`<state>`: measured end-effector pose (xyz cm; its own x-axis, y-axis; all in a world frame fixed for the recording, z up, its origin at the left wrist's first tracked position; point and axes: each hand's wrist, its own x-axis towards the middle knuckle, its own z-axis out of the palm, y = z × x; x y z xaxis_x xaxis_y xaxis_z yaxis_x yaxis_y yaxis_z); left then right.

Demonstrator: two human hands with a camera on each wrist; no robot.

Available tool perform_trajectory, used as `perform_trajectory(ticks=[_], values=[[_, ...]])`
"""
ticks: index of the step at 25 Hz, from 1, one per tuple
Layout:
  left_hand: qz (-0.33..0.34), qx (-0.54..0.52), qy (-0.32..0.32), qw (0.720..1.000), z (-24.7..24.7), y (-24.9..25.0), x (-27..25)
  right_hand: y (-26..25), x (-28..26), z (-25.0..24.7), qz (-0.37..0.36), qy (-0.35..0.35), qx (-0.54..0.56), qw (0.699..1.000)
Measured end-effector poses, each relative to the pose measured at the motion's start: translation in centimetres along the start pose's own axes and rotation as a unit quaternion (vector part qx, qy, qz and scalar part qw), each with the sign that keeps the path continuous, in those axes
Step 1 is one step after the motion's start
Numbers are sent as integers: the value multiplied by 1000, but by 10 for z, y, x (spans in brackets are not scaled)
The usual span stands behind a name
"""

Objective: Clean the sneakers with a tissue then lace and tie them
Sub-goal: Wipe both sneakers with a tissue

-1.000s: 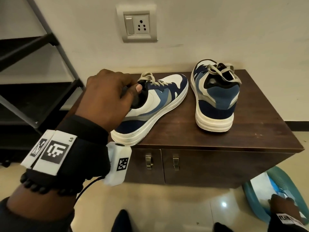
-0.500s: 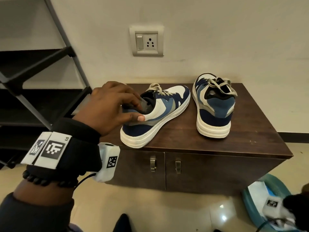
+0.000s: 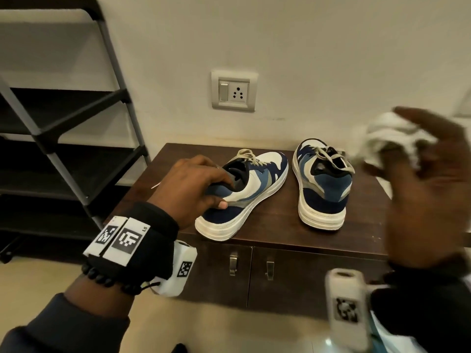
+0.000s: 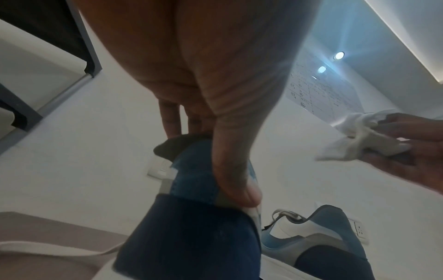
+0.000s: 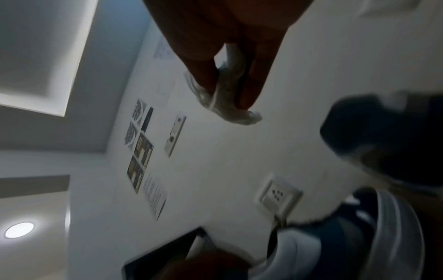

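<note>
The cleaning looks barely begun: the left hand [image 3: 190, 186] has its fingers [image 4: 236, 176] clamped on the heel collar of the nearer blue-and-white sneaker [image 3: 251, 186] on the dark wooden surface [image 3: 277, 215], while the right hand [image 3: 428, 189] is raised with its fingers [image 5: 256, 75] pinching a crumpled white tissue [image 3: 382, 135], not touching either shoe. The second blue-and-white sneaker [image 3: 325, 184] stands just beside the first, its cream laces loose, so wiping, lacing and tying seem left to do. No container shows clearly.

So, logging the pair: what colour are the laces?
Beige laces, clearest in the head view.
</note>
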<state>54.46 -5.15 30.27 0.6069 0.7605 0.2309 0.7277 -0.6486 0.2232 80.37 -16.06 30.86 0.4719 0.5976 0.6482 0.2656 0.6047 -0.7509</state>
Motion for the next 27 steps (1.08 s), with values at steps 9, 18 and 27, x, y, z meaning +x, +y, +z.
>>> perform_trajectory(ticks=[9, 18, 27], values=[[13, -16, -18, 1000, 9, -7, -5, 59, -67, 96, -140, -154, -247, 946], [4, -20, -53, 998, 2, -13, -2, 94, -109, 98, -173, -233, -272, 917], [76, -83, -47, 992, -5, -15, -8, 69, -84, 111, -205, -185, -279, 920]])
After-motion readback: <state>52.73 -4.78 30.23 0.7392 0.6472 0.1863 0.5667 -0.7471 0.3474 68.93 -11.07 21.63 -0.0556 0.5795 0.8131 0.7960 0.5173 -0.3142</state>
